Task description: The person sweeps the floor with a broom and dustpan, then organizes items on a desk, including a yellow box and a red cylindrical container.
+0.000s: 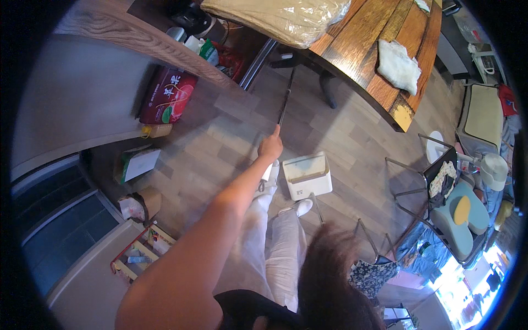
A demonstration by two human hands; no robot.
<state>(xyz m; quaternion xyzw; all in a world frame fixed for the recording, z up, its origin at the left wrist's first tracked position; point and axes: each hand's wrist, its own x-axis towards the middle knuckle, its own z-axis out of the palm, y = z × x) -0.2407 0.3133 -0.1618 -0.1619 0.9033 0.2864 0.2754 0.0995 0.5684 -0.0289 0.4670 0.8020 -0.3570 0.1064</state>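
Observation:
My left hand (270, 145) grips a thin dark pole (285, 101), index finger laid along it. The pole runs away from me to beneath the wooden table (371, 24); what its far end carries is unclear in the shade there. Just right of the hand, a white long-handled dustpan (307, 189) stands on the floor in front of my feet. Its thin handle (317, 208) rises towards me and vanishes behind hanging dark hair (334, 284). My right hand is out of view. A white shoe (304, 207) is beside the dustpan.
A white cloth (398, 66) and a plastic-wrapped pad (280, 16) lie on the table. At left are a red fruit box (168, 95), a paper bag (148, 202) and an open drawer (142, 251). Chairs, one with a blue-grey cushion (460, 218), and a white fan (493, 171) stand right.

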